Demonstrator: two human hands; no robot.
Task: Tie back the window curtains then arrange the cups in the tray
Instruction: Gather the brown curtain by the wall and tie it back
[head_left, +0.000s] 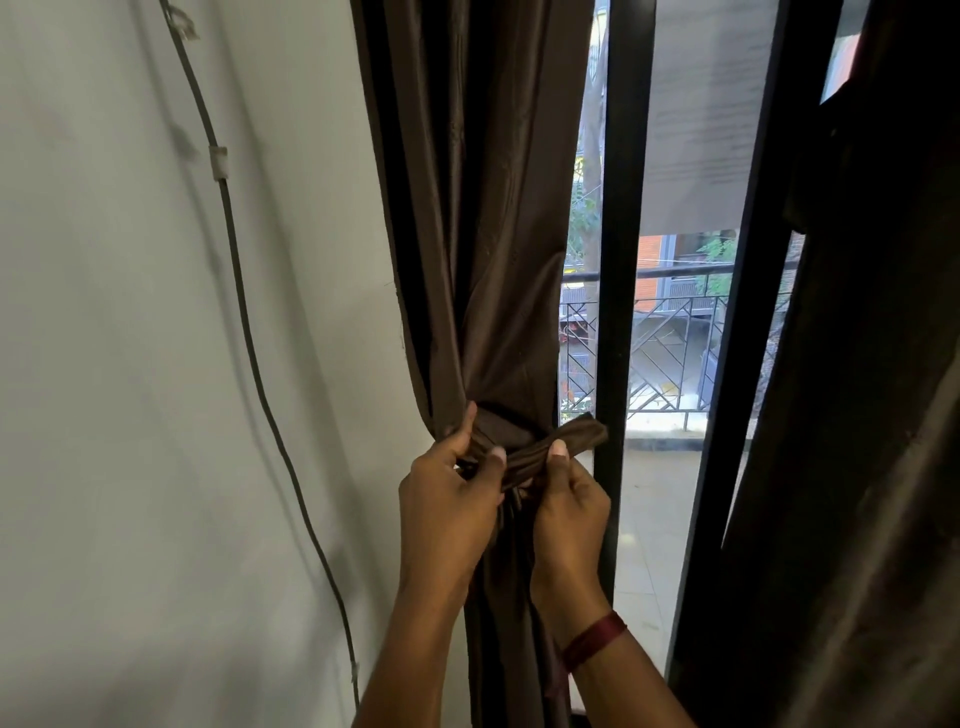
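Both my hands work the tie band around the gathered brown curtain beside the window.

The brown curtain (483, 249) hangs at twelve o'clock from my hands, bunched to a narrow waist where the tie band (550, 449) wraps it, just beside the white wall (130, 364) at nine o'clock. My left hand (447, 509) has its fingers closed on the band's left part against the gathered cloth, thumb pressed on top. My right hand (569, 504) pinches the band's free end, which sticks out toward two o'clock in front of the black window frame (621, 260). A red thread bracelet (595, 640) sits on my right wrist. A grey cable (244, 312) runs down the wall. A second dark curtain (872, 467) hangs at three o'clock.
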